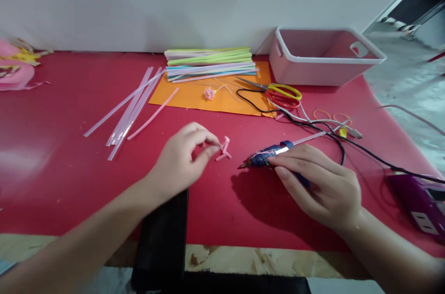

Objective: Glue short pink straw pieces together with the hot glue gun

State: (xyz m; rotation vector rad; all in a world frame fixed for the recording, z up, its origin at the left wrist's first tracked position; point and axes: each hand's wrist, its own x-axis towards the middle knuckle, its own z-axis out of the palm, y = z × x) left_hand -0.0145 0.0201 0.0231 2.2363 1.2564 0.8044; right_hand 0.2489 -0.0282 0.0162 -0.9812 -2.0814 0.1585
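Observation:
My left hand (184,157) is closed in a pinch on a small folded pink straw piece (224,149) just above the red table cover (69,136). My right hand (320,182) lies over a blue glue gun (269,157) on the table, fingers curled around its body, nozzle pointing left toward the pink piece. A pink glue stick (308,137) sticks out of the gun's back.
Loose pale straws (132,106) lie left of an orange sheet (194,94) bearing a straw stack (210,64), a tiny pink flower (209,93) and scissors (278,92). A pink bin (323,55) stands at the back right. Black cables (333,134) run to a purple power strip (419,199). A black phone (162,238) lies at the front edge.

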